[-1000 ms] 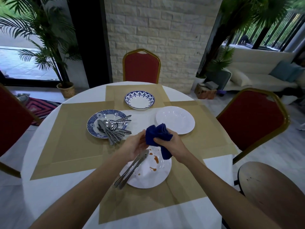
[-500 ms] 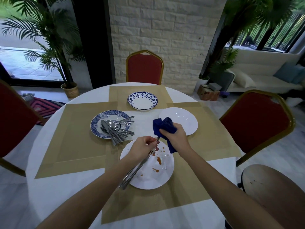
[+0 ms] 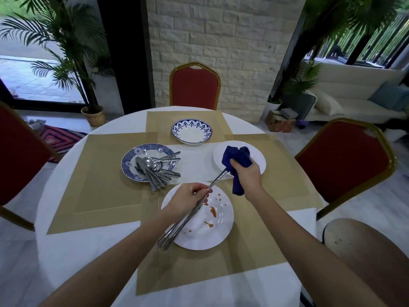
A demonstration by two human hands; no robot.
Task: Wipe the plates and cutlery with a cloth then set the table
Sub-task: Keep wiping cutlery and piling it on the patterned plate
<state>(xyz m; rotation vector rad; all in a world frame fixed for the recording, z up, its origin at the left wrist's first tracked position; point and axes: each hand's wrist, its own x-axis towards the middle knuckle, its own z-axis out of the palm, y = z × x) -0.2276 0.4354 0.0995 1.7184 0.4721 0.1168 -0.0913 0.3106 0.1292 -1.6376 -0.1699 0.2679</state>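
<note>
Your right hand (image 3: 246, 175) has its grip closed round the blue cloth (image 3: 235, 157), which is bunched over the far end of one piece of cutlery (image 3: 218, 179). That end is buried in the cloth, so you cannot tell what kind of piece it is. Your left hand (image 3: 188, 199) pinches its near end and also holds a bundle of cutlery (image 3: 174, 231), whose ends stick out past the near-left rim of the stained white plate (image 3: 212, 235) below. The clean white plate (image 3: 260, 156) is partly hidden behind cloth and hand. To the left sits the patterned plate (image 3: 130, 159) heaped with spare cutlery (image 3: 157, 171), handles overhanging its rim, and beyond it a blue-rimmed bowl (image 3: 191, 131). Bare placemat (image 3: 106, 185) lies open left of the stained plate; the near edge of the table (image 3: 66, 251) is cut off
</note>
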